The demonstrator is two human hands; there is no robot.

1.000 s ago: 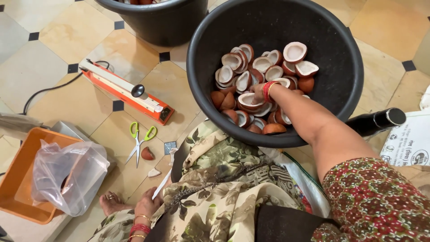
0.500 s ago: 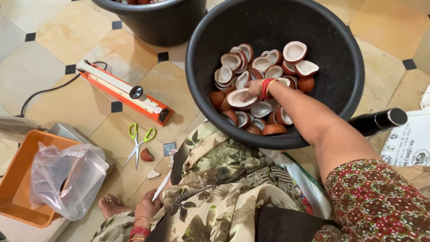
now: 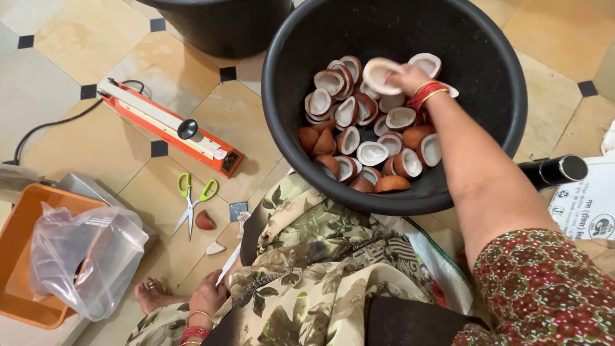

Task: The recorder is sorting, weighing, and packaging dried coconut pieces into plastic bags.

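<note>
A big black tub point(image 3: 493, 147) holds several halved coconut shells point(image 3: 375, 154), brown outside and white inside. My right hand point(image 3: 405, 78) reaches into the tub and grips one coconut half point(image 3: 379, 72), lifted above the pile with its white side showing. My left hand point(image 3: 208, 296) rests low by my knee on the floral cloth and is closed on a knife point(image 3: 229, 265), its pale blade pointing up and away from me.
An orange heat sealer point(image 3: 168, 127) with a black knob lies on the tiled floor to the left, with green-handled scissors point(image 3: 192, 200) and coconut bits point(image 3: 205, 221) near it. An orange tray point(image 3: 16, 253) with a clear plastic bag point(image 3: 83, 256) sits at lower left. A second black tub point(image 3: 224, 25) stands behind. A black cylinder point(image 3: 554, 172) lies at right.
My right hand has picked a coconut half out of the pile and raised it toward the far side of the tub. The left hand stays where it was.
</note>
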